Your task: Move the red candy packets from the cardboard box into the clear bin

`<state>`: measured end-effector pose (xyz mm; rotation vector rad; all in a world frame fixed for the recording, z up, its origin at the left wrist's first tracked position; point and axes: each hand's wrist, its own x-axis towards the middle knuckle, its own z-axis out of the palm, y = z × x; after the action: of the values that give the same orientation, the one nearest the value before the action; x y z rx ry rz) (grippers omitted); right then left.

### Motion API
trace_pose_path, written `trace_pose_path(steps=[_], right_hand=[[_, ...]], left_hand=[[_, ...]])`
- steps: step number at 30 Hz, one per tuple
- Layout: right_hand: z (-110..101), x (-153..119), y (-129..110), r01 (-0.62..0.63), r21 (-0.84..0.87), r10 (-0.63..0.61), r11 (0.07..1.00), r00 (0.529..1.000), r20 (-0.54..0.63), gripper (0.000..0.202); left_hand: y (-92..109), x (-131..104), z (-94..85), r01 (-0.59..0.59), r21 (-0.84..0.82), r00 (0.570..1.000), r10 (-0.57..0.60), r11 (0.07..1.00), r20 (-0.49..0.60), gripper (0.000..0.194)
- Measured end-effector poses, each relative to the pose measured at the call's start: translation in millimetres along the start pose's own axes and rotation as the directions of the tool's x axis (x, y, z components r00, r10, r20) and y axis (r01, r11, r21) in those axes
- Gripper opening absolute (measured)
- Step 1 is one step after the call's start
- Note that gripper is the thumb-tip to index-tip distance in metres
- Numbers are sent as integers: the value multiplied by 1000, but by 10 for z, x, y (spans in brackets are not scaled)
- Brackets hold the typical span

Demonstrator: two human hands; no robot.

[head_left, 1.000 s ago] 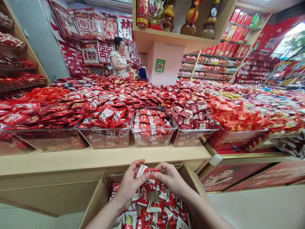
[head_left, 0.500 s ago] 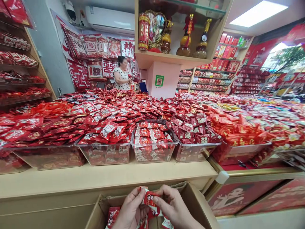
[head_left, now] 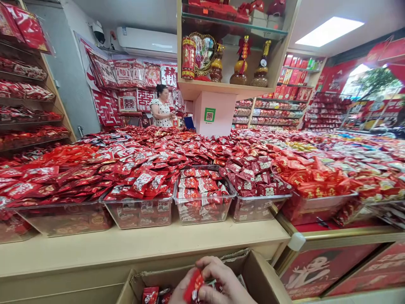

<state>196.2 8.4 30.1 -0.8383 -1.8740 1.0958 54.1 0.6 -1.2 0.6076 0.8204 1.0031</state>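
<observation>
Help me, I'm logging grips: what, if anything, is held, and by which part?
A red packet: the right hand pinches its right side between thumb and fingers. The left hand is against its left side; blur hides its fingers' grip.

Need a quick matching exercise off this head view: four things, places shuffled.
Things
1. Red packet
2. Cardboard box
3. QR code sign
4. Air conditioner

Places
A. on the pale pillar
B. between the left hand and right hand
C. mounted high at the back
D. at the near side of the wooden counter

Pairs: 1-B; 2-D; 3-A; 4-C
</observation>
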Motion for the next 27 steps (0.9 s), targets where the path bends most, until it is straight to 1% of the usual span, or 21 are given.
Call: trace_pose_path(steps=[1, 3, 5, 6, 7, 9, 12, 14, 17, 19, 22, 23, 25, 27], right_hand=[[11, -2, 20, -61, 11, 61, 998, 997, -37, 19], [22, -3, 57, -184, 21, 186, 983, 978, -100, 24], [21, 0, 81, -256, 15, 255, 967, 956, -142, 24], [18, 3, 86, -262, 22, 262, 965, 953, -152, 24], [14, 6, 87, -259, 49, 264, 965, 953, -151, 23], [9, 17, 81, -254, 166, 277, 953, 951, -136, 22], [3, 34, 60, -260, 379, 329, 888, 936, -127, 24], [-5, 44, 41, -282, 473, 378, 835, 918, -119, 28], [-24, 56, 1, -324, 572, 452, 753, 887, -93, 33], [-31, 63, -18, -323, 602, 473, 730, 875, -104, 33], [-8, 60, 9, -283, 572, 440, 770, 885, -153, 33], [11, 54, 32, -278, 553, 420, 785, 895, -147, 34], [55, 43, 88, -288, 528, 391, 799, 916, -92, 37], [91, 38, 126, -317, 529, 394, 787, 919, -34, 36]], left_hand=[[5, -6, 3, -14, 47, 1000, 14, 999, -6, 32], [36, -44, 27, -13, 119, 1000, 12, 993, 9, 48], [86, -99, 71, 6, 133, 999, -12, 991, 44, 58], [112, -125, 96, -2, 122, 998, -5, 993, 56, 55], [135, -145, 121, -28, 126, 999, 23, 992, 44, 47], [169, -160, 158, -82, 166, 997, 83, 983, -2, 36], [182, -145, 174, -133, 178, 986, 149, 975, -81, 34], [181, -135, 173, -136, 140, 982, 152, 981, -111, 33], [192, -142, 183, -105, 69, 990, 111, 992, -89, 26], [208, -153, 196, -93, 23, 994, 95, 995, -55, 20], [223, -163, 208, -86, -44, 996, 84, 995, -36, 13], [224, -165, 208, -85, -61, 996, 83, 994, -41, 12], [222, -168, 204, -87, -82, 995, 83, 993, -56, 12], [220, -165, 197, -96, -80, 994, 91, 992, -64, 14]])
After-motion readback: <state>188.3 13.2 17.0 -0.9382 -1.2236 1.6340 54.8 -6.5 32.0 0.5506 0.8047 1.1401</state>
